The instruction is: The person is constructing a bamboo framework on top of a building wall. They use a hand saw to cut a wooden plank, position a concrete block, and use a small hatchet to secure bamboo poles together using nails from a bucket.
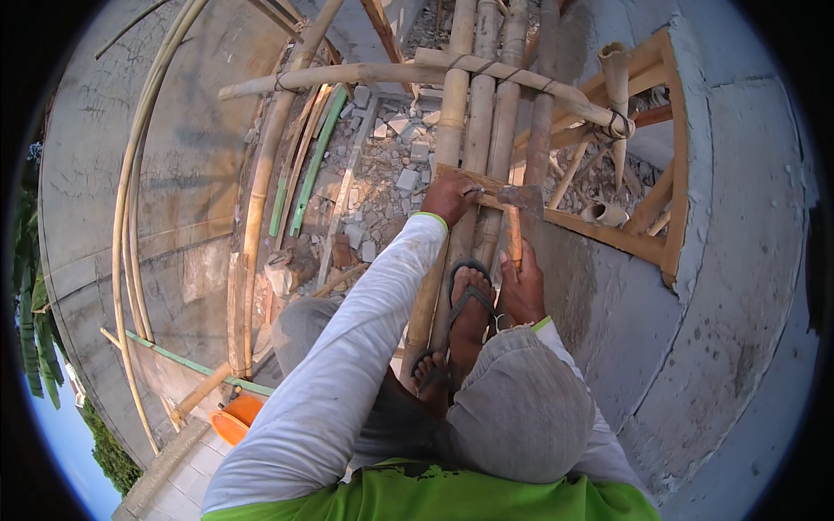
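Clamping hatchet (pixel 514 233) in right fingers (pixel 529 271), can't tell grip of left fingers (pixel 459 184) by wooden batten (pixel 488 185); could hit those by misaiming.

orange tool handle (pixel 514 236) (white sleeves (pixel 343 313))

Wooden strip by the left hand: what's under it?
Bamboo poles pass under the wooden strip, visible on either side; their surfaces directly beneath it are covered.

Orange-handled hatchet (pixel 514 227), grey blade (pixel 526 199), wooden strip (pixel 492 187) across bamboo poles (pixel 479 122)
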A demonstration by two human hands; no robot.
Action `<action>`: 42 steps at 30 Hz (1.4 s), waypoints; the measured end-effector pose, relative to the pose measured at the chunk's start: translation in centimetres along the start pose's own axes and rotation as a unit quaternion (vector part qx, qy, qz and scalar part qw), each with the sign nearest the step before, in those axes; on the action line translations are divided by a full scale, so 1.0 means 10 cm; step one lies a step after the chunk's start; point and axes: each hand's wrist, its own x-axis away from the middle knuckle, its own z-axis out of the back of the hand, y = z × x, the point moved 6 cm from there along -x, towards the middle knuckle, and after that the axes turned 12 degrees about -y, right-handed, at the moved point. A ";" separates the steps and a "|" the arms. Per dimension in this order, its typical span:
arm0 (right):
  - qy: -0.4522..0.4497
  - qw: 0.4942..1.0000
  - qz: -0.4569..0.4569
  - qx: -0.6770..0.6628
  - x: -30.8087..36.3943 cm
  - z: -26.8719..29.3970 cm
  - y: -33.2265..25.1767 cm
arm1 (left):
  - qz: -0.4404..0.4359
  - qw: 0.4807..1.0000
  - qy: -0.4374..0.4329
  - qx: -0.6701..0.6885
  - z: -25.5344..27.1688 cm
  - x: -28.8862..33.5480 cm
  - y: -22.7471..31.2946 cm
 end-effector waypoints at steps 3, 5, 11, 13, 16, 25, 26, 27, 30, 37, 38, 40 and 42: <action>0.035 0.997 0.048 0.048 -0.02 0.02 -0.14 | -0.026 0.999 0.020 -0.002 0.02 -0.01 0.05; 0.049 0.992 0.083 0.076 -0.03 0.01 -0.20 | -0.010 1.000 0.020 0.011 0.02 -0.02 0.02; -0.057 0.985 -0.051 0.152 -0.32 -0.05 -0.01 | -0.003 1.000 0.005 -0.006 -0.02 -0.01 -0.04; -0.022 0.993 -0.008 0.114 -0.22 -0.05 -0.18 | -0.008 1.000 0.014 -0.001 0.00 0.01 -0.03; 0.003 0.982 -0.020 0.186 -0.23 -0.06 0.02 | -0.003 1.000 0.013 0.001 0.00 0.03 -0.01; -0.004 0.992 -0.037 0.124 -0.22 0.03 0.13 | 0.024 0.998 -0.060 -0.009 0.05 0.02 0.02; 0.004 0.993 -0.048 0.107 -0.19 0.04 0.18 | 0.051 0.995 -0.080 -0.007 0.06 0.03 0.03; 0.012 0.994 -0.057 0.089 -0.17 0.04 0.17 | 0.016 0.994 -0.073 -0.080 0.16 0.01 0.15; 0.029 0.996 -0.047 0.064 -0.13 0.02 0.24 | -0.051 0.968 -0.065 -0.235 0.27 0.02 0.33; 0.022 0.996 -0.063 0.055 -0.08 0.00 0.30 | 0.003 0.979 -0.169 -0.116 0.01 0.00 -0.06; 0.025 0.996 -0.059 0.056 -0.08 0.01 0.30 | -0.002 0.981 -0.167 -0.093 -0.03 0.01 -0.05; 0.033 0.996 -0.055 0.058 -0.06 0.03 0.31 | -0.009 0.979 -0.170 -0.109 -0.10 0.01 0.04; 0.041 0.997 -0.039 0.045 -0.06 0.04 0.29 | -0.016 0.978 -0.155 -0.142 -0.13 0.02 0.13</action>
